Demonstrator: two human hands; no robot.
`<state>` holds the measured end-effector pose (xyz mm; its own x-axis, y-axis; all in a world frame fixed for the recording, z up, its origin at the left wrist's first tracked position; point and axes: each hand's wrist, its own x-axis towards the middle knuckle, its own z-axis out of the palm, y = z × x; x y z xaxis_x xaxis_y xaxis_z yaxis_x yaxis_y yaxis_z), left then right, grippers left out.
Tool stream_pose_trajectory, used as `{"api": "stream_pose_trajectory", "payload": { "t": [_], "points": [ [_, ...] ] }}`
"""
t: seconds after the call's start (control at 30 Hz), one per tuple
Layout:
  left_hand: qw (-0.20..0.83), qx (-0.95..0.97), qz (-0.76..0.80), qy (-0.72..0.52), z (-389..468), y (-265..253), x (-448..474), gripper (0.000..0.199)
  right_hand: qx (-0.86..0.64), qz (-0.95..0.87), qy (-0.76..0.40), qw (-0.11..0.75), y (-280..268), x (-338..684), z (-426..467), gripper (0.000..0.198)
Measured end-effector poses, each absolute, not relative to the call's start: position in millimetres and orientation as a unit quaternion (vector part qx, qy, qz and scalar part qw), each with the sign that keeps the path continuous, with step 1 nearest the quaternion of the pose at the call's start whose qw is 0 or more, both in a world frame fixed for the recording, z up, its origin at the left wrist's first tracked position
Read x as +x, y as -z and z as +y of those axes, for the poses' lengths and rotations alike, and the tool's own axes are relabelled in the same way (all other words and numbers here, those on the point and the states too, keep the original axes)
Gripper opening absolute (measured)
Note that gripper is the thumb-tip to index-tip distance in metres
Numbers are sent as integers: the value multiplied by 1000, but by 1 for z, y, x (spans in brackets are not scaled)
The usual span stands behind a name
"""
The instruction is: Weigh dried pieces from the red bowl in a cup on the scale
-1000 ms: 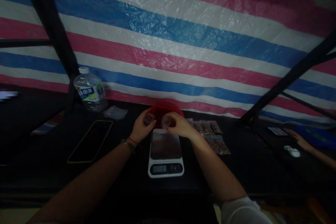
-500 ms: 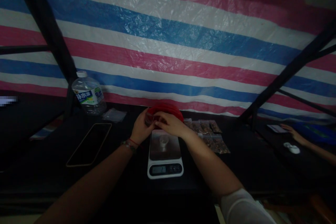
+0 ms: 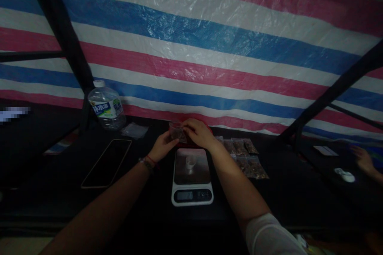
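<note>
Just beyond the scale, a small clear plastic bag [image 3: 177, 130] is held up with its mouth apparently spread. My left hand [image 3: 163, 146] grips its lower left side between thumb and fingers. At the bag's right edge, my right hand [image 3: 199, 133] has its fingers closed on it. Something dark shows inside or behind the bag; I cannot tell which. A red container [image 3: 208, 126] is mostly hidden behind my right hand. On the digital kitchen scale [image 3: 192, 196] a small clear cup [image 3: 190, 163] stands upright; the display digits are blurred.
Several filled zip bags [image 3: 253, 167] lie right of the scale. To the left are a phone [image 3: 107, 163], flat clear bags [image 3: 134, 130] and a large water bottle [image 3: 107, 107]. Another person's hand [image 3: 363, 159] is at far right near a white mouse-shaped object [image 3: 344, 175]. Striped sheeting hangs behind.
The clear bag has come up into plainer view between my hands, and its mouth looks wider. My right hand has shifted slightly up. The other person's hand has moved right, off the flat device.
</note>
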<state>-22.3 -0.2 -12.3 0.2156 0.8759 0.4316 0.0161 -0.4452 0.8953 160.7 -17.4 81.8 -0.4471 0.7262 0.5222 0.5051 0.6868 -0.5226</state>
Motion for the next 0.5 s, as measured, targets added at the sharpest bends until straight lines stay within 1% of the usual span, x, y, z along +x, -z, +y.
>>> {"api": "stream_pose_trajectory", "payload": {
  "t": [0.07,0.17,0.2,0.27,0.33,0.4,0.5],
  "points": [
    [419,663,344,-516,-2,9,-22,53,-390,-806,-180,407,-76,159,-18,24],
    [429,664,348,-505,-5,6,-22,49,-432,-752,-236,438,-63,155,-15,40],
    [434,665,345,-500,-6,6,-21,48,-442,-737,-252,445,-59,155,-13,38],
    [441,663,340,-500,-6,7,-21,49,-453,-719,-275,449,-51,156,-9,22],
    [438,651,338,-519,-5,8,-21,52,-454,-718,-292,438,-47,158,-7,13],
    [424,633,349,-546,-3,8,-22,51,-451,-728,-305,417,-44,160,-6,12],
    [398,620,387,-555,-2,7,-24,42,-464,-727,-301,407,-42,163,-5,14]
  ]
}}
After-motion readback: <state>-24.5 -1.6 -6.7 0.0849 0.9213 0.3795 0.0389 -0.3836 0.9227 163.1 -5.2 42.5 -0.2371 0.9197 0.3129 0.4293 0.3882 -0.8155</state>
